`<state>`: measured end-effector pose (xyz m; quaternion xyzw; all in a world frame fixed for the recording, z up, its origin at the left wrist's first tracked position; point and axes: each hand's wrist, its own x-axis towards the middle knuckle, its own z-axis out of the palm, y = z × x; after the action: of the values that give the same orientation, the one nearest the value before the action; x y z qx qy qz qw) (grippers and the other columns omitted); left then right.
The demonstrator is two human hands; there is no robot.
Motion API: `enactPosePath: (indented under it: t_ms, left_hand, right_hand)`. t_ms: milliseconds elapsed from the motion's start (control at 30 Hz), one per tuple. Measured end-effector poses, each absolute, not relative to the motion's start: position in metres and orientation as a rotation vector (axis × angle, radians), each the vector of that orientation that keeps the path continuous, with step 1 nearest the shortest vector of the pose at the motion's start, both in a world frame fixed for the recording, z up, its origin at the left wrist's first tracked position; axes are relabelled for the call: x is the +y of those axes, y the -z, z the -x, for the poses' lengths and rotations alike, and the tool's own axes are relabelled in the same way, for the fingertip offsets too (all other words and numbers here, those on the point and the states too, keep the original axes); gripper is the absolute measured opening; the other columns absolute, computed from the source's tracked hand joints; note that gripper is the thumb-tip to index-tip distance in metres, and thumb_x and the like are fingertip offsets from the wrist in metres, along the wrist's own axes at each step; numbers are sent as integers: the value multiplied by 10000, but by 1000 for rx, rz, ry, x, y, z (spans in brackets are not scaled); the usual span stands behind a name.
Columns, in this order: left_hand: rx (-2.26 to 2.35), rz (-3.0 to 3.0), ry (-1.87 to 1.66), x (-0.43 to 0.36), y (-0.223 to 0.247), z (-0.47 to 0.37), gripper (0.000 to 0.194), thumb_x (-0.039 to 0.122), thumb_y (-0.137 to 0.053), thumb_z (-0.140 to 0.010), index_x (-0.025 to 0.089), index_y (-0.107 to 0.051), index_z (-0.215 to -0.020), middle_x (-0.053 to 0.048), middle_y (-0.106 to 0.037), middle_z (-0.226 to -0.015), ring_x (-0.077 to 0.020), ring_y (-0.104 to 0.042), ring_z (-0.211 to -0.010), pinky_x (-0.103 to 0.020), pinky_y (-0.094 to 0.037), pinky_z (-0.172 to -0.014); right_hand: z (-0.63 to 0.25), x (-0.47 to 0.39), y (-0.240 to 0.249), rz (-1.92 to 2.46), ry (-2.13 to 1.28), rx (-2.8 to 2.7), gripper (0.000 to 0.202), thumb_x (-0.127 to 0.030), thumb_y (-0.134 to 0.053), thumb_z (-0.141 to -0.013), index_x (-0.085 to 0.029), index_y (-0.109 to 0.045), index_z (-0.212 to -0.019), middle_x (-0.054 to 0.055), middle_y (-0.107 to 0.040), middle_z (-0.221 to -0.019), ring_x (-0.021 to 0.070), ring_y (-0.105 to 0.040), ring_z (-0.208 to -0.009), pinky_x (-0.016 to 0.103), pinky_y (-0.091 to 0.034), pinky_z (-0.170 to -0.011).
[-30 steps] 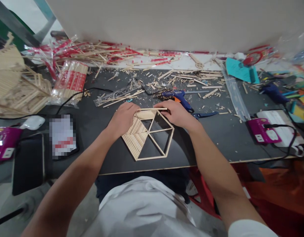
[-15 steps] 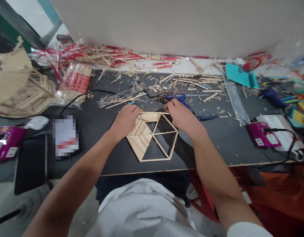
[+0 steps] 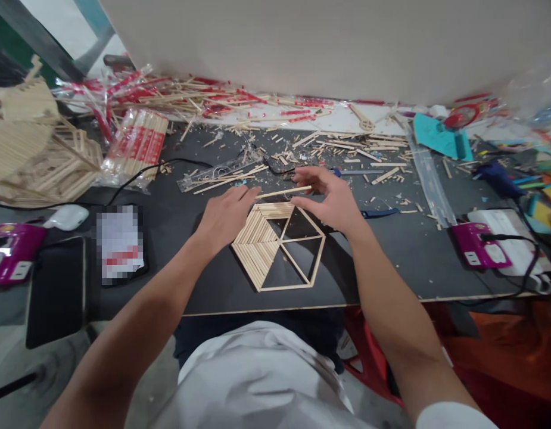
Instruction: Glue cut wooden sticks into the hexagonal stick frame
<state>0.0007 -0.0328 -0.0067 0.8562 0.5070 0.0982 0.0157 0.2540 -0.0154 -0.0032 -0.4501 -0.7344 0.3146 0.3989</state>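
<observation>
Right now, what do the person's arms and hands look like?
The left hand and right hand are bare, with no gloves or watch visible. The right arm has a white sleeve; the left sleeve is out of view. The shirt looks pale, creased.

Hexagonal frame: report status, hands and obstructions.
Left hand at one end of loose stick, right hand open at other. Hexagonal frame partly filled in. Scraps beyond, not on it.

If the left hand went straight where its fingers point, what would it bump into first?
Probably the loose stick by the far edge of the wooden hexagon. One end sits right by the left hand, perhaps touching; depth is unclear.
</observation>
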Motion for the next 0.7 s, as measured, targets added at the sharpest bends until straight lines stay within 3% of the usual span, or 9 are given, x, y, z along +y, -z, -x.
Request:
enactPosePath:
  t_ms: [100, 200, 367, 567, 700]
  left_hand:
    - [1537, -2696, -268, -37, 3, -4, 395, 264, -427, -1091, 192, -603, -1437, -121, -729, -1131, -273, -695, -1074, -297, -496, -643]
    - [1510, -2703, -308, -38, -1, -3, 361, 301, -402, -1104, 201, -685, -1303, -108, -738, -1067, -255, -705, -1026, -286, -473, -628]
    - [1525, -2626, -478, -34, 1, 3, 390, 323, -375, -1103, 173, -725, -1185, -115, -741, -1080, -240, -693, -1027, -291, -502, -720]
    - [1393, -2577, -490, -36, 10, -3, 426, 334, -334, -1108, 181, -726, -1173, -101, -743, -1051, -230, -695, -985, -306, -526, -777]
    - [1358, -2474, -510, -36, 8, 0, 475, 510, -460, -1059, 165, -662, -1316, -143, -698, -1256, -297, -633, -1200, -409, -513, -1009]
  right_hand:
    - [-250, -20, 0, 1148, -712, -1922, 244, -429, -736, -896, -251, -753, -1061, 63, -780, -1002, 228, -710, -889, 392, -579, -846]
    - [-248, -19, -1, 1139, -620, -2063, 192, -409, -663, -954, -248, -758, -912, 55, -780, -921, 209, -685, -794, 365, -549, -788]
    - [-264, -15, -4, 1270, -479, -2095, 147, -319, -619, -957, -228, -725, -911, 67, -776, -919, 220, -666, -772, 376, -518, -778]
    - [-254, -24, -2, 1190, -485, -2329, 220, -280, -527, -1009, -223, -725, -1086, 99, -772, -1097, 268, -691, -1011, 409, -505, -922]
    - [-250, -27, -2, 1151, -511, -2376, 257, -258, -485, -1022, -196, -730, -1074, 129, -736, -1069, 263, -681, -952, 396, -512, -845]
